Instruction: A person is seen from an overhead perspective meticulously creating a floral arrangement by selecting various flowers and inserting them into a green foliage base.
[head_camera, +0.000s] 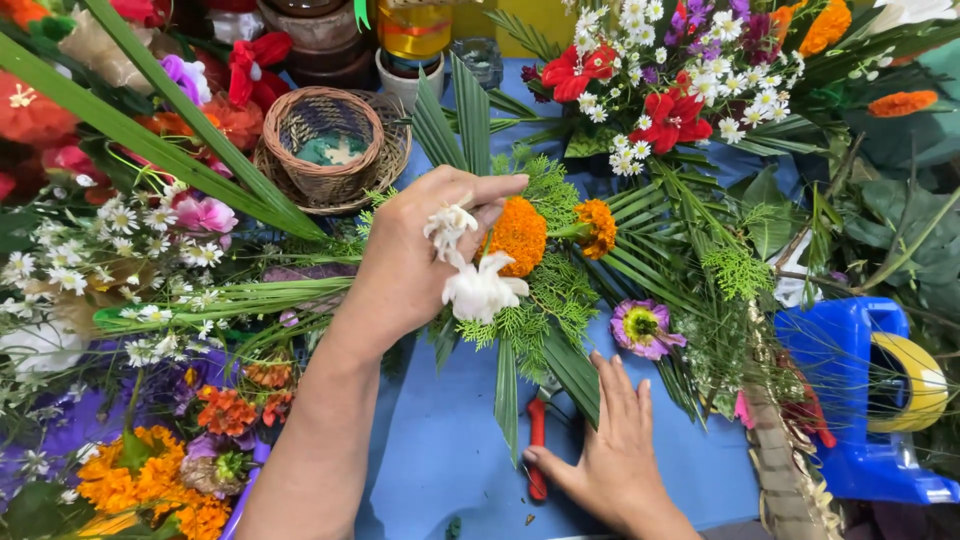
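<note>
Your left hand (410, 265) pinches small white blossoms (470, 270) at the fan's twelve o'clock; seat them beside the orange marigold (520, 235). Right hand (610, 450) lies flat, fingers apart.

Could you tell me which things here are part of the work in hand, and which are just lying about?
In hand:
left hand holding white flowers
bouquet of orange marigolds on fern and palm leaves
right hand flat on the blue table, touching red-handled cutters

Lying about:
wicker basket
purple flower
blue tape dispenser
daisies
</note>
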